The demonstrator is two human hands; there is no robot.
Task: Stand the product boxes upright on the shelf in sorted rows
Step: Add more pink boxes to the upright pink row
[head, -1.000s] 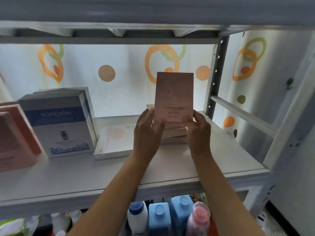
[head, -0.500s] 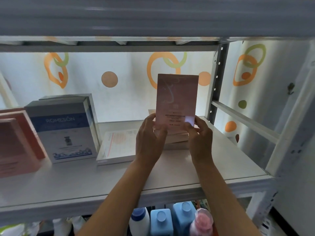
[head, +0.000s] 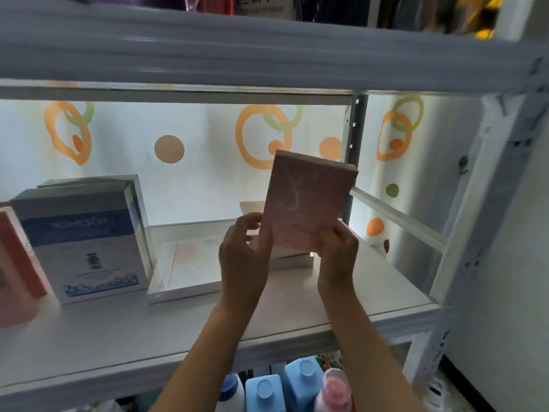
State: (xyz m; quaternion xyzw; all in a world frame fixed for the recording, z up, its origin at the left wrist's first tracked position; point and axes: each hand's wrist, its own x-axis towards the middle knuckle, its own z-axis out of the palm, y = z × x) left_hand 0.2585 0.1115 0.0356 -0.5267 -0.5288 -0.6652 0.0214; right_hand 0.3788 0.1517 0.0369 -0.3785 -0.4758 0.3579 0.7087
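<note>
A flat pink box [head: 306, 197] is held up in the air above the white shelf [head: 297, 301], tilted with its top leaning right. My left hand [head: 242, 251] grips its lower left edge and my right hand [head: 338, 248] grips its lower right corner. Behind my hands a small stack of pale boxes [head: 294, 258] lies flat on the shelf. A white box with orange print [head: 190, 263] lies flat to the left of that stack. A white and blue box marked ROMESON [head: 83, 239] stands upright at the left, with orange-pink boxes [head: 17, 263] standing beside it at the frame's edge.
The upper shelf board [head: 267, 55] hangs low overhead. A grey upright post [head: 353, 138] and a white side rail [head: 398, 215] close the right side. Blue and pink bottles [head: 294, 385] stand on the level below. A curtain with orange circles [head: 178, 144] hangs behind.
The pink box has risen a little and tipped to the right in both hands. My head has lifted, so more of the upper shelf shows.
</note>
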